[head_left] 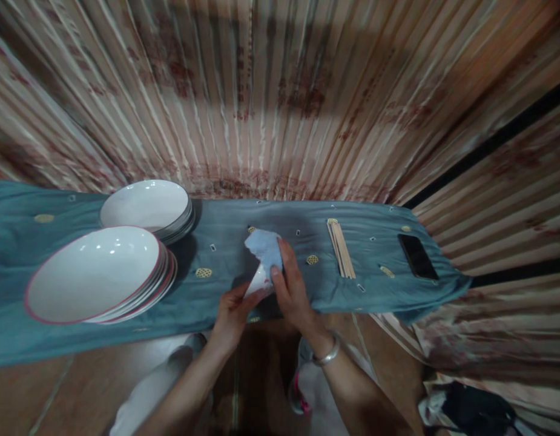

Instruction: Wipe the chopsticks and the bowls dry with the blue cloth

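Near the front edge of the table, my left hand [232,313] is closed on a white piece with small red marks [258,280]. Its full shape is hidden by the cloth and fingers, so I cannot tell its kind. A light blue cloth [264,245] covers the upper part of that piece. My right hand [294,293], with a silver bracelet at the wrist, grips the cloth against it, thumb in front and fingers behind. Both hands are held above the tablecloth, between the stacked dishes and a bundle of wooden chopsticks [341,249].
On the left stand a stack of red-rimmed white bowls [98,272] and, behind it, a stack of dark-rimmed ones [146,204]. A black phone [417,257] lies at the right end of the teal tablecloth [216,224]. A pleated curtain [270,109] hangs directly behind the table.
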{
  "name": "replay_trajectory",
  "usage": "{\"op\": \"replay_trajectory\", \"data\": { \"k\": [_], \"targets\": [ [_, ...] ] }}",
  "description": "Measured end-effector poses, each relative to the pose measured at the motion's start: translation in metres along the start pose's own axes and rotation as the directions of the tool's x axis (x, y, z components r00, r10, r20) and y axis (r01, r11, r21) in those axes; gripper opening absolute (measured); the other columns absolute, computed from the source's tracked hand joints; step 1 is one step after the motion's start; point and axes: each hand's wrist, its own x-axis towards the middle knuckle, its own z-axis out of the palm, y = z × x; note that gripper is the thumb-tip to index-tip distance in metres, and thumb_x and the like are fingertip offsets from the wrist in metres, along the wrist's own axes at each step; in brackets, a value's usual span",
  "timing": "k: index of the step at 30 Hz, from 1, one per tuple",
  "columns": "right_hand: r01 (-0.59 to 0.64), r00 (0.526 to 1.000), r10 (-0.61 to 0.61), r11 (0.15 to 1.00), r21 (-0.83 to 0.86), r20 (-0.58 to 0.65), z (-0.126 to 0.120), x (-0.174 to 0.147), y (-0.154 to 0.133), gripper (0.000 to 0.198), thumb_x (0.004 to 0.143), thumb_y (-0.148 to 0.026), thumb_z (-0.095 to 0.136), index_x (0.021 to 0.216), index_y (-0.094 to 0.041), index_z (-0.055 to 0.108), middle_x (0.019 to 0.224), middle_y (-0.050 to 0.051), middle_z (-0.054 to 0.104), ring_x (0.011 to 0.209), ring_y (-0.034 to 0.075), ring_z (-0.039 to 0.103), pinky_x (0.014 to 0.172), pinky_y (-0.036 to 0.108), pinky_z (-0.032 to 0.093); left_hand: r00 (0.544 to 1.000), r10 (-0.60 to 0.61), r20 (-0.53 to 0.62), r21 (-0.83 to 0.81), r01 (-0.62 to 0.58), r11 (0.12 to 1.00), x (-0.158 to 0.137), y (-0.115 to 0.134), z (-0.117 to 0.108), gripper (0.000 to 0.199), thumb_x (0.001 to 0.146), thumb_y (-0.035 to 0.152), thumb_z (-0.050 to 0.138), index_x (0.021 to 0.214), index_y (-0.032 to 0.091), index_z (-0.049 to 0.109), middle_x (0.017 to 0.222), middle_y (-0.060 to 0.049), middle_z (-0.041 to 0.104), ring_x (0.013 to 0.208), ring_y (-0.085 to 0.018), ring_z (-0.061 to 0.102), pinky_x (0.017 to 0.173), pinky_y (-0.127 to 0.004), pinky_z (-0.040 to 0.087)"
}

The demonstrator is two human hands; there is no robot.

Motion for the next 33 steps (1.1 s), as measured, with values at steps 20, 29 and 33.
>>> {"op": "replay_trajectory", "data": {
  "k": [20, 29, 33],
  "targets": [
    [0.159, 0.986, -0.137, 0.948, -0.274, 0.099, -0.003, -0.018, -0.02, 0.063, 0.099, -0.034, 0.037, 0.156, -0.03, 0.01, 0.163, 0.006, 0.011, 0.151, 0.026, 0.011, 0.12, 0.056, 0.023, 0.984, 0.166, 0.067, 0.219, -0.177, 0.96, -0.008, 0.004, 0.004, 0.018, 0.068, 0.034, 0.065, 0.075, 0.017, 0.07, 0.075, -0.003, 0.071, 0.078, -0.022, 0.061, 0.08, -0.032, 0.048],
    [0.042, 0.999, -0.041, 0.998, -0.055, 0.015, -0.01, -0.003, 0.005, 0.056, 0.101, -0.038, 0.031, 0.154, -0.023, 0.02, 0.161, 0.009, 0.022, 0.15, 0.019, 0.017, 0.122, 0.047, 0.02, 0.979, 0.183, 0.092, 0.37, -0.204, 0.906, 0.009, 0.013, 0.031, 0.022, 0.071, 0.034, 0.058, 0.055, 0.02, 0.053, 0.056, 0.003, 0.052, 0.06, -0.014, 0.046, 0.062, -0.026, 0.04],
    [-0.013, 0.999, 0.015, 0.999, 0.051, -0.031, -0.014, 0.007, 0.011, 0.056, 0.1, -0.045, 0.034, 0.152, -0.025, 0.028, 0.158, 0.006, 0.031, 0.148, 0.018, 0.022, 0.122, 0.045, 0.019, 0.973, 0.141, 0.184, 0.295, -0.191, 0.936, 0.018, 0.017, 0.035, 0.022, 0.07, 0.038, 0.064, 0.067, 0.017, 0.066, 0.061, 0.002, 0.057, 0.063, -0.015, 0.049, 0.065, -0.026, 0.042]
  ]
}}
